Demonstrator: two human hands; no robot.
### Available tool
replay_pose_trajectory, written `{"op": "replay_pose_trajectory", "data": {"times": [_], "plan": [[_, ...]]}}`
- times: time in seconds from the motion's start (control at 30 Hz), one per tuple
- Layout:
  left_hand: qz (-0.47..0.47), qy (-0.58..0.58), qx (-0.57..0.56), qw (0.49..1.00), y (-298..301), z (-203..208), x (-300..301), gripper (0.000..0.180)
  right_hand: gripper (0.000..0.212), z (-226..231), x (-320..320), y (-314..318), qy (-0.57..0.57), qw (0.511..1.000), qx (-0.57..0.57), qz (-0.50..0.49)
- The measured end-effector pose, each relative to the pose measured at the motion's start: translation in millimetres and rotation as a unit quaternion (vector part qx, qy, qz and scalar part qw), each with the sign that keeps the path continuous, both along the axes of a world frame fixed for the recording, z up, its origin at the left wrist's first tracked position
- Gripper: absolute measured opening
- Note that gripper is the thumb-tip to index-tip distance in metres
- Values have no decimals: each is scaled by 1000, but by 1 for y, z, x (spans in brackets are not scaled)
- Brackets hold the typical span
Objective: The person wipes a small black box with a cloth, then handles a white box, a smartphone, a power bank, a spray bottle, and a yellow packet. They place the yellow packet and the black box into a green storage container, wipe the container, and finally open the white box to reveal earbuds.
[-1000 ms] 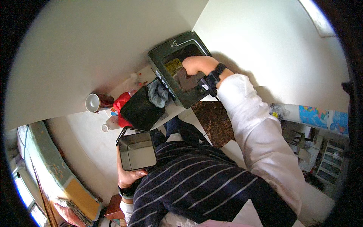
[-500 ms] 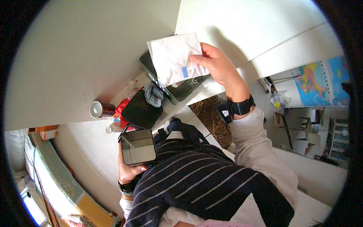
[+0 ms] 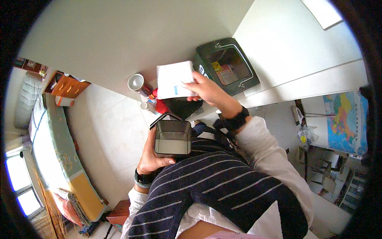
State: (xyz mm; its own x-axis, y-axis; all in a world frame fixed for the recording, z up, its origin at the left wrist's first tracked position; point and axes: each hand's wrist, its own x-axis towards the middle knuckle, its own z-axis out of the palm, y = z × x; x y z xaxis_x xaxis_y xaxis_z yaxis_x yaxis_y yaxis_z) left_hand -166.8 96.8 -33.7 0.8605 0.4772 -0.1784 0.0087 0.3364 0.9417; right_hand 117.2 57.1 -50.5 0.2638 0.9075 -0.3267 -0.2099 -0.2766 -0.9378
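Observation:
My left hand (image 3: 151, 157) grips a black open-topped rectangular container (image 3: 172, 137) with a raised dark handle or rim at its far left. Its pale inside looks bare. Farther out, my right hand (image 3: 205, 89) pinches a flat white square packet (image 3: 174, 76) with a small blue mark, thumb on top. The packet is above and apart from the container. Just right of the packet stands a dark green box (image 3: 203, 59) with metal handles, holding yellow and pinkish items. A black object (image 3: 181, 108) lies partly hidden beneath the packet and my right hand.
A dark-sided cup (image 3: 137, 83), a red item (image 3: 160, 106) and a small white cup-like thing (image 3: 144, 105) stand left of the packet. A pale wall (image 3: 119, 36) rises beyond. To the left are a bed (image 3: 63, 139) and a wooden cabinet (image 3: 65, 88); a map (image 3: 344, 119) hangs right.
My right hand has carried the white packet off the green box, leftward toward the container, uncovering the box's opening. My left hand still holds the container. The whole view has shifted.

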Motion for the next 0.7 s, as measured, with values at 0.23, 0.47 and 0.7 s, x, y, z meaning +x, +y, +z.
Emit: {"op": "replay_pose_trajectory", "data": {"times": [0.23,0.47,0.7], "plan": [[61,8,-37,997,-12,-4,-34,118,18,-27,-44,97,60,997,-26,34],[60,16,-83,995,-13,-16,-51,118,21,-50,-53,131,40,999,-20,25],[57,7,-87,995,-11,-12,-50,120,31,-64,-66,143,7,997,-61,-42]]}}
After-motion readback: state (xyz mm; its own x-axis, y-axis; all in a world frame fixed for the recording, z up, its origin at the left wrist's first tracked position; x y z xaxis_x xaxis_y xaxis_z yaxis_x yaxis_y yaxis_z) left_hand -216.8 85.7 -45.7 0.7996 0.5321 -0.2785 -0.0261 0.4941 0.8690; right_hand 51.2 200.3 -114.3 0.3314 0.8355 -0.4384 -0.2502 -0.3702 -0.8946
